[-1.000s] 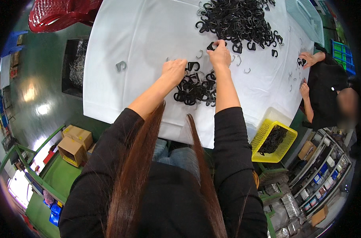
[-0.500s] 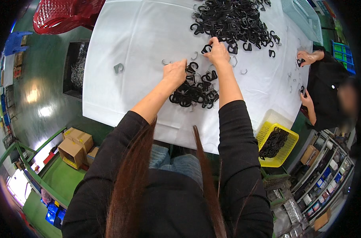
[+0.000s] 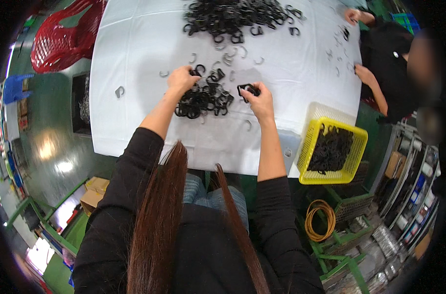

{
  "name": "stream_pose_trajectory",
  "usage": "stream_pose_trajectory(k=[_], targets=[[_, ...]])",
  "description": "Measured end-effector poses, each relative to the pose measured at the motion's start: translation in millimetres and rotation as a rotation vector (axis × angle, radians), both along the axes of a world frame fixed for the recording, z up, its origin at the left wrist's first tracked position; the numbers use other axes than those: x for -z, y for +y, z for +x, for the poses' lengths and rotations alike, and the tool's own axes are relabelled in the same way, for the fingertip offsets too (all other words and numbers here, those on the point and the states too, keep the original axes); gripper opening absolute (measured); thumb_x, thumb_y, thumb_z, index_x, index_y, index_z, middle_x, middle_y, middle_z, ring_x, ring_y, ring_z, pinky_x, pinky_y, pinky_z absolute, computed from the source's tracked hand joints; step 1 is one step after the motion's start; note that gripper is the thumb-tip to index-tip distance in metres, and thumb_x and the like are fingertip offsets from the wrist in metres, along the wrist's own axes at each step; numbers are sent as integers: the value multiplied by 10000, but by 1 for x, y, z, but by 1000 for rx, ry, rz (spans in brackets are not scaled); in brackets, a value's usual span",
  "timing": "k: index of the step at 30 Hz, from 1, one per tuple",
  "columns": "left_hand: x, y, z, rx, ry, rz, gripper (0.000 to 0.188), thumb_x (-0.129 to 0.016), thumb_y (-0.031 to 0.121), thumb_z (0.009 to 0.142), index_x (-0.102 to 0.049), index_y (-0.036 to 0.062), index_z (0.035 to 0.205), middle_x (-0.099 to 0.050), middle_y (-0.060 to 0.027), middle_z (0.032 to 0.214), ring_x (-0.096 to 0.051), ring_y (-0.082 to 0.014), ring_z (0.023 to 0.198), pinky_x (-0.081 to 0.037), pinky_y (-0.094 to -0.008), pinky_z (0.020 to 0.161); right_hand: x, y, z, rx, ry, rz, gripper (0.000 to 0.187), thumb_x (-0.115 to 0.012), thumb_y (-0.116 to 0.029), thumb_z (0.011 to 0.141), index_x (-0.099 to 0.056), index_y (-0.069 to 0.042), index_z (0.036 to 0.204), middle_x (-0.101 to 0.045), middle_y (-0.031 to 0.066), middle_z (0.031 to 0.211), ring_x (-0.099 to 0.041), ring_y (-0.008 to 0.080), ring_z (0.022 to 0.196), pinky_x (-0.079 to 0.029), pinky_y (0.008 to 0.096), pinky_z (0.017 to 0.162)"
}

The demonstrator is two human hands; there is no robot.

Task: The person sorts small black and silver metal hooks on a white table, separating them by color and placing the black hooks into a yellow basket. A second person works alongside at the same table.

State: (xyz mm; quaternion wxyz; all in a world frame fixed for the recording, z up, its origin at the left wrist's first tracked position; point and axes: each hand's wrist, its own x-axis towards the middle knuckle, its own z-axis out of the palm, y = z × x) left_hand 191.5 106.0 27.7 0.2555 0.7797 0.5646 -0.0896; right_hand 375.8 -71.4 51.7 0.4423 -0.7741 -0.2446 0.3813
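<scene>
My right hand (image 3: 261, 102) is closed on a black plastic hook (image 3: 246, 93), held over the white cloth to the right of a small heap. That small heap of black hooks (image 3: 205, 102) lies between my hands. At its far left edge my left hand (image 3: 181, 80) pinches another black hook (image 3: 198, 70); part of that hook is behind the fingers. Thin grey curved pieces (image 3: 227, 59) are scattered beyond the small heap. A larger heap of black hooks (image 3: 232, 20) spreads along the far side of the table.
On the table's right corner stands a yellow basket (image 3: 305, 147) of black hooks. A co-worker's hands (image 3: 365, 75) rest by the right edge, near more small pieces. At the far left is a red chair (image 3: 61, 46). One grey piece (image 3: 119, 91) lies on the white tablecloth (image 3: 130, 120).
My right hand has come back from the large heap toward me with a black hook. My left hand now pinches a hook at the small heap. The whole view has shifted.
</scene>
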Motion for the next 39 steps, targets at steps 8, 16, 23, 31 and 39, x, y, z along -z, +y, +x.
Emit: stream_pose_trajectory(k=[8, 16, 23, 31, 39], targets=[[-52, -160, 135, 296, -527, -375, 352, -663, 298, 782, -654, 40, 1020, -678, -127, 947, -638, -232, 865, -484, -321, 777, -57, -215, 81, 735, 87, -11, 263, -712, -152, 773, -611, -74, 1003, -577, -24, 764, -499, 62, 586, -373, 203, 422], [-125, -324, 279, 464, -841, -527, 652, -659, 297, 722, -447, 13, 1269, -464, -272, 1242, -478, -414, 1126, -398, -444, 971, -49, -313, 180, 814, -251, -220, 525, -720, -348, 763, -539, -41, 1149, -534, 123, 1115, -526, 219, 976, -461, 382, 775], [-53, -179, 135, 122, -938, 110, 441, -651, 93, 716, -540, 49, 1140, -535, -177, 1157, -479, -344, 1109, -375, -410, 974, -37, -165, 102, 326, -972, -31, 349, -667, -128, 755, -556, 16, 1053, -548, 168, 1046, -505, 321, 1042, -395, 395, 919], [0, -101, -26, 132, -379, 359, 404, -666, 100, 723, -582, 137, 1117, -544, -55, 1122, -466, -267, 1101, -379, -410, 904, 23, 11, -77, -455, -765, -89, 307, -706, -132, 699, -633, -137, 997, -596, 95, 934, -580, 277, 914, -475, 354, 813], [-2, -1, -83, -509, -827, -434, 210, -623, 171, 858, -657, 68, 1038, -661, -46, 945, -618, -140, 878, -466, -270, 763, 20, 30, -5, -17, 211, 45, 152, -719, -54, 733, -671, -24, 874, -665, 46, 786, -607, 134, 729, -470, 260, 660]])
